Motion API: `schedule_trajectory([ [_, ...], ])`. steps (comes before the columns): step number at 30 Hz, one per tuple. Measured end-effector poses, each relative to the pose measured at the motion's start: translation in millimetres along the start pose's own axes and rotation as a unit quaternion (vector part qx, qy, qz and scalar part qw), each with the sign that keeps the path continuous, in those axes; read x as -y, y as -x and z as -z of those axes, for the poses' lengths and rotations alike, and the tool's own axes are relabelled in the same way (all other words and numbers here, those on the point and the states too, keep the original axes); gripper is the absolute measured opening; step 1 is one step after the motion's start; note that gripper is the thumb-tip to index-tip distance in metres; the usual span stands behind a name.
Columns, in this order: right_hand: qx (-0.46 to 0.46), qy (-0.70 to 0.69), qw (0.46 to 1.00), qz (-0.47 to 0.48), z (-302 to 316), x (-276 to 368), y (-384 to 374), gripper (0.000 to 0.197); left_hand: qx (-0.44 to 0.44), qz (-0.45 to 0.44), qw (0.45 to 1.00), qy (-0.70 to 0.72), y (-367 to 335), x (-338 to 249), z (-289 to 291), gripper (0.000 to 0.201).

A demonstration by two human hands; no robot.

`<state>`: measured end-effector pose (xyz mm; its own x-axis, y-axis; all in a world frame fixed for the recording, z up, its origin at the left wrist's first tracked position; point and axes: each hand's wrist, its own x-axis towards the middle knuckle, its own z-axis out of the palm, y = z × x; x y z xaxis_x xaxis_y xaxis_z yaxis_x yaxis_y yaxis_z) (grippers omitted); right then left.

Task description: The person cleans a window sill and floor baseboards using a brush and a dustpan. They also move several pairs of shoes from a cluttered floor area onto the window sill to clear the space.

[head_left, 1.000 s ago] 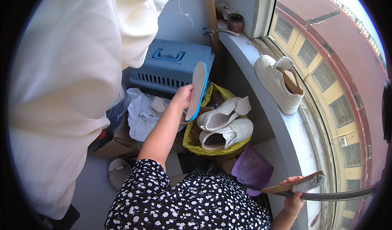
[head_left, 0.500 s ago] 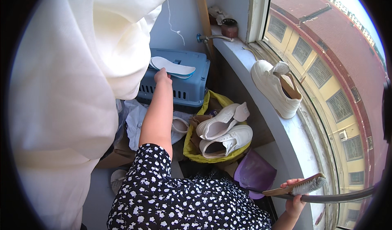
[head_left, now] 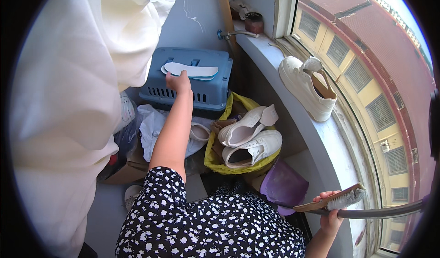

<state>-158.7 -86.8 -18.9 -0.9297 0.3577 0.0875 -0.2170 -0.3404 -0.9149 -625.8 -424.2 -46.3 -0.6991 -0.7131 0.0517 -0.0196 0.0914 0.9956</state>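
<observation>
From my remote seat I watch through the head view. The left hand (head_left: 178,81) is at the top of a blue pet carrier (head_left: 214,90), its fingers partly curled against the near edge of 2 white insoles (head_left: 197,70). Those lie on the carrier's lid, 1 stacked on the other, blue showing along the edge; I cannot tell whether the hand grips them or only touches them.

The right hand (head_left: 331,221) is well apart, low near the window, its fingers closed around a wooden brush (head_left: 327,202) with greyish bristles. A dark pole (head_left: 380,213) passes just beneath the brush; I cannot tell whether the hand touches it too.

Between the hands, I see 2 white shoes (head_left: 259,149) resting together in the mouth of a yellow bag (head_left: 213,159). Another white shoe (head_left: 300,86) sits on the windowsill (head_left: 316,139), toe toward the far corner. A purple dustpan (head_left: 285,189) is just below the bag, and cream cloth (head_left: 59,97) fills my left side.
</observation>
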Motion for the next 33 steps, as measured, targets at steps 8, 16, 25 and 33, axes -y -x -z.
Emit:
schedule_trajectory([
  [8,-0.007,0.006,1.000,-0.007,-0.5,5.3,6.1,0.059,0.565,-0.278,0.730,-0.266,151.1,13.3,48.5,0.017],
  [16,0.005,0.002,1.000,-0.013,4.4,7.4,16.1,0.059,0.625,-0.410,0.537,-0.391,224.4,27.6,100.8,0.028],
  [25,0.008,0.000,1.000,-0.009,10.4,6.0,31.1,0.057,0.600,-0.147,0.758,-0.212,246.3,121.3,127.3,0.057],
  [33,0.017,-0.002,1.000,-0.018,13.3,4.6,34.5,0.057,0.662,0.114,0.721,-0.171,248.8,131.7,112.5,0.042],
])
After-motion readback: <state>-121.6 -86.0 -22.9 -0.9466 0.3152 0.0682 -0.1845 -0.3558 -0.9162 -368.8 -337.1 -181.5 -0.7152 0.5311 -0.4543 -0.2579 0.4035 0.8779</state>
